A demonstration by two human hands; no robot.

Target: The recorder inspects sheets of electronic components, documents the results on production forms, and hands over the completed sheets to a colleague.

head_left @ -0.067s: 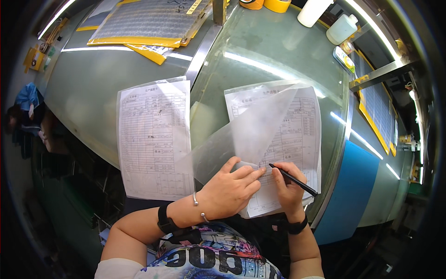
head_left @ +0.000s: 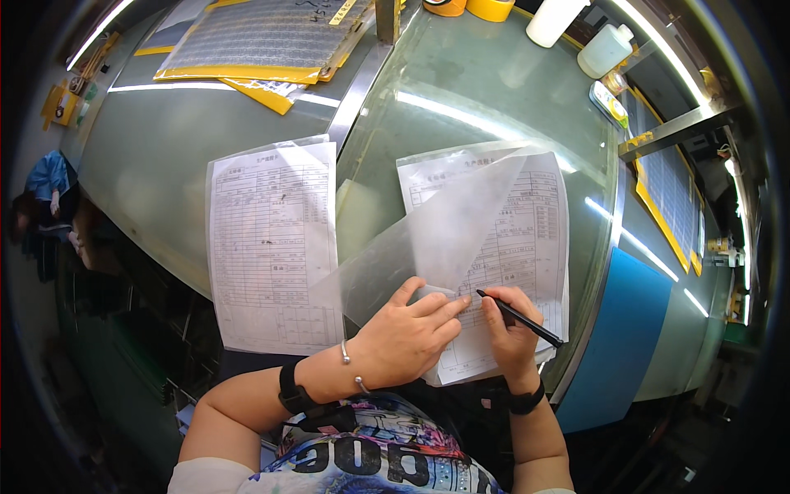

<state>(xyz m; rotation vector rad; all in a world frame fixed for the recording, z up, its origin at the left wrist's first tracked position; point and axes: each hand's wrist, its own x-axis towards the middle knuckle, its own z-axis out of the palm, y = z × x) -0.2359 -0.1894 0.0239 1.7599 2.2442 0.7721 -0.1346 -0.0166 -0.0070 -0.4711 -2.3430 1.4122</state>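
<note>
A black pen (head_left: 523, 318) is gripped in my right hand (head_left: 513, 333), its tip touching the printed form (head_left: 527, 239) on the right. My left hand (head_left: 417, 331) lies across the lower left part of that form, fingers stretched out and resting on it. Beside those fingers, a clear plastic sheet (head_left: 395, 255) is folded back diagonally over the form, its corner reaching left. Another printed form (head_left: 271, 247), in a clear sleeve, lies to the left and sticks out past the table's near edge. The fine writing under the pen tip is too small to make out.
Yellow-edged mesh panels (head_left: 255, 41) lie at the far left. Tape rolls (head_left: 490, 8), a white bottle (head_left: 555, 20) and a translucent bottle (head_left: 606, 51) stand at the back. A blue board (head_left: 617, 337) is at right. A person in blue (head_left: 51, 177) is at far left.
</note>
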